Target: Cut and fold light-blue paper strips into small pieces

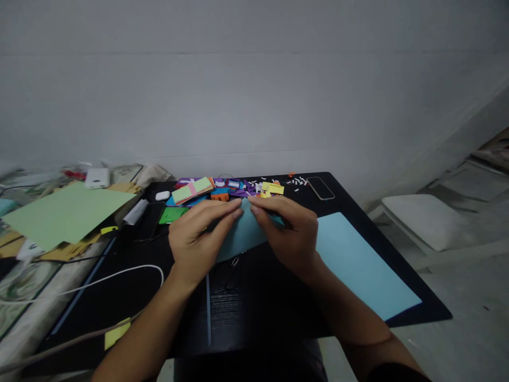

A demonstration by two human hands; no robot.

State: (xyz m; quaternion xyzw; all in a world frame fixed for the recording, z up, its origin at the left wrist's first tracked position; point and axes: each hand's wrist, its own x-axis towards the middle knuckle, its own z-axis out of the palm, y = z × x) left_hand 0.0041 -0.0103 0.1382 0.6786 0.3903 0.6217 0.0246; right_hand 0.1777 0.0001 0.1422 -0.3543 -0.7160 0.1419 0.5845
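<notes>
Between my two hands, above the middle of the black table, is a piece of light blue paper [243, 233]. My left hand [201, 233] pinches its upper edge between thumb and index finger. Close beside it, my right hand [288, 228] pinches the same edge, also with thumb and index finger. The fingertips of both hands almost meet at the top of the paper. Parts of the paper are hidden behind the hands. A larger light blue sheet [361, 262] lies flat to the right, partly behind my right forearm. Below the paper, scissors seem to lie on the table, too dark to make out well.
Coloured paper strips [193, 190] and cut scraps [272, 188] lie along the table's back, near a phone [320, 188]. A white cable [131, 268] loops at left. A green sheet [71, 215] tops the clutter there. A white stool [421, 220] stands at right.
</notes>
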